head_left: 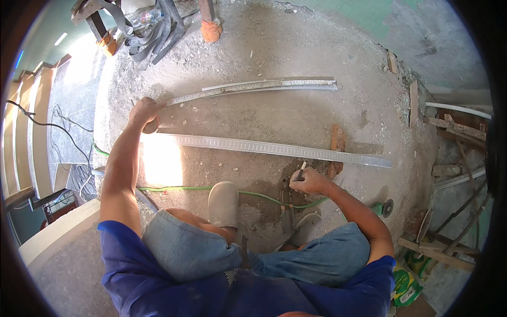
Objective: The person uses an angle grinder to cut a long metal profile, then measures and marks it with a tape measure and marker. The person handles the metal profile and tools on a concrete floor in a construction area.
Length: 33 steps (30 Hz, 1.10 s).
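My left hand [143, 112] is closed around the left end of a long, narrow, pale strip with fine marks [190, 96]. This strip runs to the right over a light metal channel [317, 86] on the floor. A rounded brownish thing [151, 126] shows under the hand, its kind unclear. Nearer me lies a longer ribbed metal channel [232, 144], its right part over a wooden block [337, 145]. My right hand [310, 181] is closed on a small marker-like stick [302, 170], dark with a white end, just this side of that channel. Long-handled snips [285, 203] rest beside my right hand.
A green cable [259, 195] crosses the floor by my feet. At right lie a green angle grinder [381, 208] and scrap timber [449, 251]. Grey straps [153, 37] sit by wrapped wooden legs [210, 30] at the far left. Steps [31, 127] descend at left.
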Tool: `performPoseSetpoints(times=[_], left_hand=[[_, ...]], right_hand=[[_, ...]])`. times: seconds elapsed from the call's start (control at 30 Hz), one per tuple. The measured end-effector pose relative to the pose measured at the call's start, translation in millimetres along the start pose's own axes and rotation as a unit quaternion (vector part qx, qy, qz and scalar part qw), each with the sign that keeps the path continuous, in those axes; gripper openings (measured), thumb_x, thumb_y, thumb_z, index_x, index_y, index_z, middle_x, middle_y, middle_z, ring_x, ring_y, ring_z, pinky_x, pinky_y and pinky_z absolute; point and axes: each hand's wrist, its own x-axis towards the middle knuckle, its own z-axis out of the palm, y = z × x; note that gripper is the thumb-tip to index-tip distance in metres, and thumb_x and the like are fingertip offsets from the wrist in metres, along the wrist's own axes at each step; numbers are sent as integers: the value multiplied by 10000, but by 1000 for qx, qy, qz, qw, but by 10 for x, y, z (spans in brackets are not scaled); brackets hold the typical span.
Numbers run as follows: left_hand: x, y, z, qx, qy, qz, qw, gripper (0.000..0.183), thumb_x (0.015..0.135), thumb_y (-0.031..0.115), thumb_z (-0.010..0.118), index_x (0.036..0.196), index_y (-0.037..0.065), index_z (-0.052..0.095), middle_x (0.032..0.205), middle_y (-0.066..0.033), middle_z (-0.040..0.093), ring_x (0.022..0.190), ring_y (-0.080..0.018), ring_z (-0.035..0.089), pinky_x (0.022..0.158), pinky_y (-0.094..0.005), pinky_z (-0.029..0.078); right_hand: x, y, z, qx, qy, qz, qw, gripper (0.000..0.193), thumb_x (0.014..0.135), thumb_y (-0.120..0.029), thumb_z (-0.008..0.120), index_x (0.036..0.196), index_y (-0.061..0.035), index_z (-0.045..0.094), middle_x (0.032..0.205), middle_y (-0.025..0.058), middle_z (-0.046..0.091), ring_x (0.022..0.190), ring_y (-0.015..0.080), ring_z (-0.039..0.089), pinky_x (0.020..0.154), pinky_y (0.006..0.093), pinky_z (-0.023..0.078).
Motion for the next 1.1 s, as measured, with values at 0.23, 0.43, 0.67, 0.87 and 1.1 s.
performPoseSetpoints(times=[0.23, 0.43, 0.67, 0.87, 1.1], left_hand=[[48, 33, -1, 4, -10, 15, 1000, 541, 831, 584, 682, 944, 60, 756, 970, -153, 740, 950, -287, 717, 842, -434, 538], [167, -101, 92, 11, -9, 32, 999, 520, 863, 554, 645, 893, 47, 752, 813, -138, 745, 853, -270, 730, 785, -413, 550], [153, -69, 70, -2, -23, 49, 999, 523, 877, 535, 627, 858, 27, 747, 765, -137, 739, 799, -266, 727, 761, -404, 550], [419, -230, 199, 32, 38, 100, 994, 558, 867, 549, 650, 852, -2, 733, 807, -207, 718, 782, -336, 701, 760, -437, 536], [490, -298, 293, 34, 60, 131, 989, 580, 861, 539, 673, 765, -32, 696, 770, -259, 662, 726, -393, 656, 686, -497, 477]], right_hand=[[-47, -17, 1, -8, 13, -12, 1000, 235, 868, -283, 670, 870, -50, 695, 746, 18, 663, 697, 129, 611, 652, 323, 497], [-78, -66, -6, 5, 15, -17, 1000, 242, 852, -279, 665, 781, -49, 644, 655, 26, 596, 619, 140, 540, 605, 351, 442], [-81, -92, 19, 19, 17, -5, 1000, 249, 855, -271, 646, 731, -60, 601, 585, 47, 510, 572, 149, 476, 573, 365, 400], [86, 219, 56, -43, 26, -23, 998, 246, 842, -284, 645, 717, -79, 591, 581, 76, 509, 556, 162, 476, 555, 366, 398], [-10, 166, -7, -59, 40, -48, 996, 208, 823, -280, 654, 822, -73, 650, 668, 72, 623, 607, 196, 576, 596, 380, 457]])
